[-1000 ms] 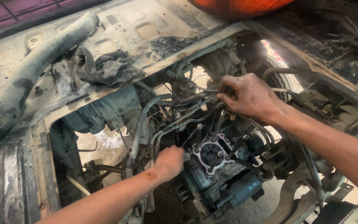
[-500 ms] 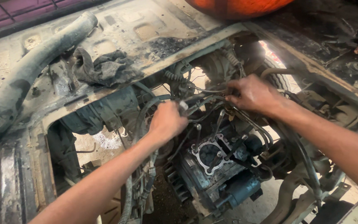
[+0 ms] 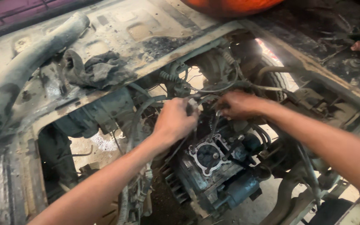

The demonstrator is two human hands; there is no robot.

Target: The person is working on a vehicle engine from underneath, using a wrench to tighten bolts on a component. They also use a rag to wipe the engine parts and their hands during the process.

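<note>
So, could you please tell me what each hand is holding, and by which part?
Both the left hand and the right hand are closed around the cables above the engine, gripping them along their run; the exact hold is hidden.

Dirty, rusted vehicle body panel (image 3: 146,25) w/ a grey rag (image 3: 96,68) and thick hose (image 3: 26,68) lying on it.

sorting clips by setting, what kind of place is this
Most likely a vehicle repair workshop. Both hands, left hand and right hand, work at cables above an exposed engine set in a grimy, rusted vehicle body. A dirty rag lies on the panel.
</note>
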